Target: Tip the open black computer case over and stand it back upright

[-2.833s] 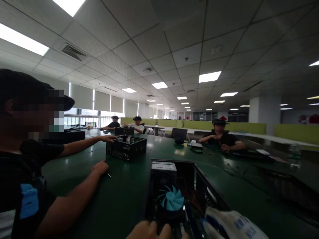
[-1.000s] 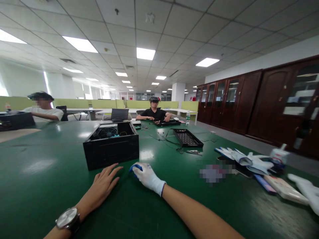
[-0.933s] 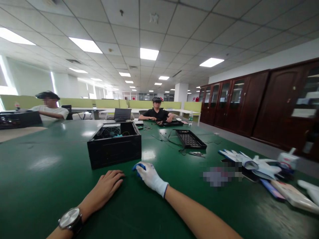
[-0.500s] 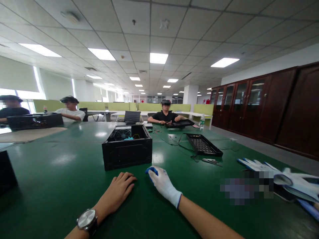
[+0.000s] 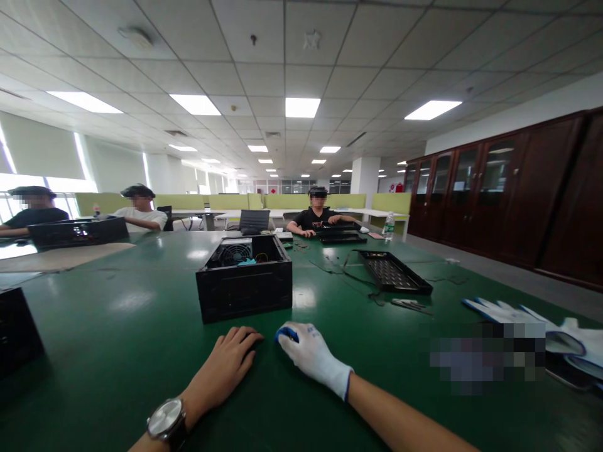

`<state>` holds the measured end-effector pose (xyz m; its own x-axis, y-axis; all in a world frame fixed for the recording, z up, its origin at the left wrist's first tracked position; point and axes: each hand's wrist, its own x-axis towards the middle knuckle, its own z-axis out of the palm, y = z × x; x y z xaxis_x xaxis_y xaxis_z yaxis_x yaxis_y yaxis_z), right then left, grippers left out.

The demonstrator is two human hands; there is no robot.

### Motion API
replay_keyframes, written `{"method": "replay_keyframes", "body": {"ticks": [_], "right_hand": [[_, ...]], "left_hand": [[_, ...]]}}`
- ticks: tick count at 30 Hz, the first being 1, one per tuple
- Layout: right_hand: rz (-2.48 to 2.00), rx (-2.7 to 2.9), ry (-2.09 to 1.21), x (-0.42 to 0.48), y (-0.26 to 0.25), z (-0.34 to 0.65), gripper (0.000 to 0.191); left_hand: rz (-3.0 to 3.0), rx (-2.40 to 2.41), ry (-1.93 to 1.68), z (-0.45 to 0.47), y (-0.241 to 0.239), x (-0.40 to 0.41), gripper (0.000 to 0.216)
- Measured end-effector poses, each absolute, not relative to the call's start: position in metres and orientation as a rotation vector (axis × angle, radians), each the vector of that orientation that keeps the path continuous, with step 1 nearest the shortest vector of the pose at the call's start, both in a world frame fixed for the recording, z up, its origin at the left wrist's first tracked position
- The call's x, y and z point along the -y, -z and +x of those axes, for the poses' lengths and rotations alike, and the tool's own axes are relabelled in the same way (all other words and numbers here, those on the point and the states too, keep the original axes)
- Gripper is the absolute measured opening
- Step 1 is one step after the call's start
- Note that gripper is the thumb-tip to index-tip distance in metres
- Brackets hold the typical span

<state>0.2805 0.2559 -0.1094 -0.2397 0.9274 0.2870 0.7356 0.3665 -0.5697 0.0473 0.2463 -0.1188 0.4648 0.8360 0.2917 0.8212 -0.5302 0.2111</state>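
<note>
My left hand is bare, with a watch at the wrist, and lies palm down on the green table. My right hand wears a white glove with blue fingertips and rests flat on the table beside it. Neither hand holds anything. Just beyond both hands stands an open black computer case with a fan visible inside.
A black perforated case panel lies to the right of the case, with small tools near it. Spare white gloves lie at the far right. Another black case sits at the left edge. Three people sit at the far side.
The view swung from a co-worker on the left toward the table ahead. My hands, earlier at the open case, now rest on the table before it, and have barely shifted in the last second.
</note>
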Motion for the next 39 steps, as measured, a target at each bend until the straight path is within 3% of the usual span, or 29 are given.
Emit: {"method": "replay_keyframes", "body": {"ticks": [39], "right_hand": [[-1.325, 2.095, -0.407, -0.2575, 0.1098, 0.2821, 0.03]], "left_hand": [[2.692, -1.459, -0.585, 0.0472, 0.1161, -0.2449, 0.036]]}}
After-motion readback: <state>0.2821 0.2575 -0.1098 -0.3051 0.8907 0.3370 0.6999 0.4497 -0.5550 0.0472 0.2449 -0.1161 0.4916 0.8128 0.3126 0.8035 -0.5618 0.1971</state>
